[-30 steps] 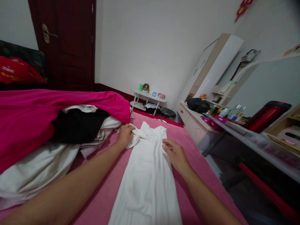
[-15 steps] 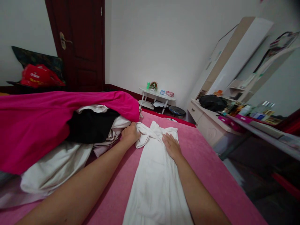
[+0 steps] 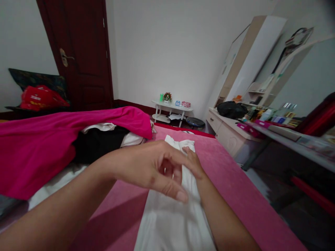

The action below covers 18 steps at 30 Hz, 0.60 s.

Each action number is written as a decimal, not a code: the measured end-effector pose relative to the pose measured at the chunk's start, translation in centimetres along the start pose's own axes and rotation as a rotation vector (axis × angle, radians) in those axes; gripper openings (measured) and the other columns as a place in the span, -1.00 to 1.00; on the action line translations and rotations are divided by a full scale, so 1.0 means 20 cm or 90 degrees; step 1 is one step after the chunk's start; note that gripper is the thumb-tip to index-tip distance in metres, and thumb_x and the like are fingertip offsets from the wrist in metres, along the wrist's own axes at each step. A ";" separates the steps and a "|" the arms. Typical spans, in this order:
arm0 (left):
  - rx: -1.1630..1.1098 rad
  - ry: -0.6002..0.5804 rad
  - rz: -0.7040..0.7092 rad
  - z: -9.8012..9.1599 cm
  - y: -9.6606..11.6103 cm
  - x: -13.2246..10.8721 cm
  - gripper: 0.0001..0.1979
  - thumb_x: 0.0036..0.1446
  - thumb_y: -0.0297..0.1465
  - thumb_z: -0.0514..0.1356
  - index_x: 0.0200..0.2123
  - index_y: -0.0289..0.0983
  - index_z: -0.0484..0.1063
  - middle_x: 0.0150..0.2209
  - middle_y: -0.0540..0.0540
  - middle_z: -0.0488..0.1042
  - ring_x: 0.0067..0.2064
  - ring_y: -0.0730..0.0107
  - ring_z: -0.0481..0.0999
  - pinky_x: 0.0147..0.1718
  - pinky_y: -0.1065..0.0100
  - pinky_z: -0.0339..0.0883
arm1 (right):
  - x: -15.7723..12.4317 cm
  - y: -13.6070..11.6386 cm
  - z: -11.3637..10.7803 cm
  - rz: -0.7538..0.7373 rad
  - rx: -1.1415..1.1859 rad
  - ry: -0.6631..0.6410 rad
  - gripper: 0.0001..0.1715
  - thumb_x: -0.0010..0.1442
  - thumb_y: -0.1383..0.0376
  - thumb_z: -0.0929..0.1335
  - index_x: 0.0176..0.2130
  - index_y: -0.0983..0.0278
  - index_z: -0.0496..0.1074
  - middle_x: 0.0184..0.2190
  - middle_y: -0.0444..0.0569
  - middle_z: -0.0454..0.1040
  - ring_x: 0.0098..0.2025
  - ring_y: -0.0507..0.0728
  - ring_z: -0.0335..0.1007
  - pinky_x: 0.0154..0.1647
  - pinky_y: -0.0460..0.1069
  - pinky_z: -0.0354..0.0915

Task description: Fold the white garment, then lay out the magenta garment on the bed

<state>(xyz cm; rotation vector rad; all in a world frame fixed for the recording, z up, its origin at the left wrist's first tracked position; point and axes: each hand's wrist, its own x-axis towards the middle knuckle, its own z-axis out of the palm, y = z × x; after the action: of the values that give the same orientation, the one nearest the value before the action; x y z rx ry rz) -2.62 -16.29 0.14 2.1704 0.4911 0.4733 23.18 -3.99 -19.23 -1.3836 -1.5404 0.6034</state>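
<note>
White garment [image 3: 167, 223] laid out on the pink bed cover [image 3: 225, 167]; all places below taken from it. Long axis runs away from the wearer, near end cut off by the bottom of the view, far end rumpled.

Left hand [image 3: 154, 167]: raised over the garment's middle, reaching in across its left edge. Fingers curled, thumb standing apart, nothing seen in the grip; looks released. Cloth lies below and beyond it, the forearm slanting across the long axis.

Right hand [image 3: 193, 162]: at the garment's far right edge, seemingly resting on it, forearm along the right side. Left hand covers part of it; cannot tell whether its fingers pinch cloth or only press. Judged the nearer of the two to the far end; left the nearer to the mid-length, but above the cloth.

Left of the garment, across a strip of bed cover: a heap with magenta cloth [image 3: 31, 146] on top, black cloth [image 3: 98, 143] and off-white cloth [image 3: 56, 186] showing beneath.
</note>
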 end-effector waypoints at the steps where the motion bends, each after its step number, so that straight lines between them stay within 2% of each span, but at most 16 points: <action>1: -0.015 -0.040 -0.022 0.01 -0.01 -0.01 -0.61 -0.01 -0.26 0.34 -0.07 -0.20 0.50 -0.47 0.02 0.50 -0.46 0.47 0.45 -0.47 0.50 0.29 | 0.00 0.00 0.00 0.005 0.006 0.005 -0.26 0.26 -0.17 0.08 -0.04 0.26 0.50 0.04 0.06 0.47 0.12 0.17 0.35 0.20 0.07 0.16; 2: -0.023 -0.046 -0.044 0.02 -0.05 0.00 -0.64 0.02 -0.26 0.31 -0.09 -0.22 0.51 -0.47 0.01 0.50 -0.46 0.46 0.45 -0.47 0.50 0.29 | 0.00 0.01 0.00 0.013 0.012 0.011 -0.25 0.25 -0.17 0.09 -0.05 0.28 0.50 0.03 0.07 0.48 0.11 0.17 0.36 0.20 0.07 0.16; 3: -0.017 -0.021 -0.071 0.03 -0.11 0.01 -0.70 0.07 -0.27 0.27 -0.13 -0.26 0.52 -0.48 0.00 0.50 -0.45 0.46 0.45 -0.47 0.50 0.28 | 0.00 0.02 0.00 0.020 0.019 0.016 -0.24 0.25 -0.18 0.09 -0.07 0.30 0.51 0.02 0.09 0.49 0.10 0.18 0.36 0.20 0.07 0.15; 6: 0.088 0.111 -0.154 0.09 -0.33 0.08 -0.81 0.14 -0.37 0.16 -0.31 -0.34 0.54 -0.47 -0.05 0.50 -0.45 0.44 0.44 -0.47 0.48 0.25 | 0.01 0.03 0.00 0.016 0.034 0.019 -0.23 0.23 -0.18 0.11 -0.07 0.33 0.50 0.02 0.10 0.49 0.11 0.16 0.35 0.20 0.04 0.14; 7: 0.133 0.127 -0.172 0.13 -0.39 0.10 -0.82 0.13 -0.40 0.15 -0.35 -0.34 0.54 -0.46 -0.06 0.51 -0.44 0.43 0.45 -0.47 0.48 0.24 | 0.01 0.04 0.00 0.015 0.038 0.021 -0.25 0.23 -0.18 0.12 -0.07 0.32 0.51 0.01 0.09 0.49 0.11 0.16 0.35 0.20 0.03 0.14; 9: 0.191 0.115 -0.178 0.22 -0.47 0.12 -0.84 0.09 -0.47 0.15 -0.35 -0.33 0.55 -0.43 -0.08 0.54 -0.42 0.42 0.46 -0.44 0.47 0.24 | 0.02 0.05 0.01 0.012 0.042 0.028 -0.28 0.21 -0.17 0.15 -0.10 0.31 0.52 -0.01 0.07 0.51 0.10 0.17 0.36 0.19 0.04 0.16; 11: 0.217 0.070 -0.146 0.33 -0.48 0.13 -0.75 0.06 -0.53 0.13 -0.22 -0.28 0.55 -0.37 -0.07 0.56 -0.38 0.41 0.49 -0.40 0.47 0.25 | 0.02 0.05 0.01 0.009 0.049 0.037 -0.32 0.18 -0.17 0.19 -0.14 0.30 0.54 -0.05 0.05 0.53 0.06 0.18 0.39 0.17 0.05 0.18; 14: 0.288 -0.002 -0.071 0.45 -0.43 0.12 -0.52 0.00 -0.61 0.10 -0.01 -0.13 0.47 -0.27 -0.05 0.55 -0.31 0.38 0.50 -0.36 0.46 0.24 | 0.02 0.06 0.02 -0.004 0.060 0.040 -0.36 0.17 -0.14 0.22 -0.18 0.28 0.55 -0.07 0.03 0.54 0.06 0.20 0.39 0.17 0.07 0.18; 16: 0.329 -0.052 -0.056 0.49 -0.42 0.12 -0.51 -0.03 -0.63 0.12 -0.04 -0.11 0.48 -0.22 -0.05 0.52 -0.31 0.37 0.48 -0.38 0.45 0.22 | 0.02 0.06 0.02 -0.003 0.062 0.041 -0.39 0.17 -0.12 0.22 -0.21 0.27 0.56 -0.08 0.03 0.55 0.05 0.21 0.40 0.17 0.08 0.18; 18: 0.322 -0.073 -0.072 0.50 -0.43 0.13 -0.61 -0.06 -0.63 0.15 -0.17 -0.18 0.51 -0.26 -0.04 0.50 -0.35 0.39 0.45 -0.41 0.45 0.18 | 0.02 0.07 0.02 -0.001 0.062 0.038 -0.41 0.17 -0.11 0.23 -0.23 0.27 0.56 -0.11 0.03 0.56 0.03 0.21 0.41 0.16 0.10 0.19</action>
<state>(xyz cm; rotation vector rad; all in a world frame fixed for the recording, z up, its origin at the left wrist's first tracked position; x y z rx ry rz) 2.99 -16.56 -12.05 2.6134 0.7262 0.1686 23.55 -3.26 -20.37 -1.3157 -1.4461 0.6218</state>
